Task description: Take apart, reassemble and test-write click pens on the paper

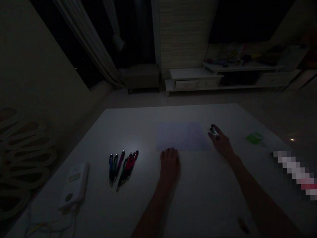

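Note:
A pale lilac sheet (178, 135) lies flat near the middle of the white table. My left hand (170, 163) rests palm down at its near edge, fingers laid on the table and holding nothing that shows. Just beyond the sheet's right edge, my right hand (220, 141) is closed around a small shiny object (214, 131), dark with silvery parts; the dim light hides its exact kind. To the left of my left hand, several click pens (127, 167) with blue, purple, green and red barrels lie side by side.
A white box-like device (75, 184) with cables (51, 225) sits at the table's left. Toward the right edge are a bright green item (255, 138) and a blurred-out long object (298, 175). A small dark thing (243, 225) lies near the front. Beyond stands a low white cabinet (190, 74).

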`<action>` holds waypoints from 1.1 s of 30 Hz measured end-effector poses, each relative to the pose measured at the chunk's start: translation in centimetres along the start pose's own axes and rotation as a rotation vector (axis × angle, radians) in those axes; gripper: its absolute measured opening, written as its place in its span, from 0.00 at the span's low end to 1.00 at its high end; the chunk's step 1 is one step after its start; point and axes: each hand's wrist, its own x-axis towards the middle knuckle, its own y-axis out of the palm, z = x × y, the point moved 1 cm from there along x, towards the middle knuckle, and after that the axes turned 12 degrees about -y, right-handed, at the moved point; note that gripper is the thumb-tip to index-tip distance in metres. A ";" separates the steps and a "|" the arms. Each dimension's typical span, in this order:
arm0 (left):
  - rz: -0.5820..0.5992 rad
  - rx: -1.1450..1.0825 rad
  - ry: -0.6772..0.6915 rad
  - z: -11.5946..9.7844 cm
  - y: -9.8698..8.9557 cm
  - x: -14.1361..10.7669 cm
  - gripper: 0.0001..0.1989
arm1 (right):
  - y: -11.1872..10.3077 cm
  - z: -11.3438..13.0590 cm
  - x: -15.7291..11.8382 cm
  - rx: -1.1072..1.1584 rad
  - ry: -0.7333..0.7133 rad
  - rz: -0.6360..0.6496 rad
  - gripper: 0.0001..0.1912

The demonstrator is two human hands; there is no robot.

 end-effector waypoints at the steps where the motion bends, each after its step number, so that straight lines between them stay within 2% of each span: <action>1: -0.011 0.000 0.003 0.0 0.0 0.1 0.16 | -1.2 -1.8 0.3 -0.093 0.021 0.019 0.32; 3: -0.042 0.000 0.002 -0.2 -0.1 0.2 0.15 | -3.0 -4.9 0.7 -0.261 0.060 0.046 0.30; 5: -0.082 -0.009 0.007 -0.5 -0.6 -0.1 0.15 | -3.6 -7.0 0.8 -0.311 0.063 0.091 0.28; 7: -0.129 -0.036 0.016 -0.7 -1.9 -1.2 0.15 | -3.1 -8.1 0.5 -0.316 0.048 0.119 0.26; 10: -0.189 -0.101 -0.009 -0.3 -4.7 -5.0 0.16 | -1.9 -9.0 -0.6 -0.293 0.036 0.117 0.23; 12: -0.247 -0.135 -0.056 1.0 -6.6 -8.5 0.16 | -1.3 -9.4 -1.4 -0.250 0.025 0.076 0.23; 15: -0.329 -0.155 -0.189 4.3 -9.3 -13.5 0.13 | -1.1 -9.9 -2.2 -0.152 0.004 -0.001 0.25; 18: -0.378 -0.133 -0.353 8.4 -11.8 -16.0 0.12 | -1.4 -9.7 -3.2 -0.077 0.022 -0.065 0.26; 22: -0.307 -0.140 -0.588 12.5 -15.5 -15.0 0.15 | -2.3 -8.7 -5.7 -0.008 0.106 -0.220 0.26; 25: -0.218 -0.128 -0.701 13.6 -17.2 -12.8 0.16 | -2.9 -7.8 -8.5 0.016 0.118 -0.286 0.25; 28: -0.143 -0.110 -0.690 13.3 -17.1 -10.8 0.15 | -3.6 -7.0 -11.8 0.027 0.131 -0.274 0.24; 33: 0.005 -0.019 -0.606 12.2 -14.8 -8.2 0.12 | -4.8 -5.5 -16.8 0.105 0.135 -0.315 0.25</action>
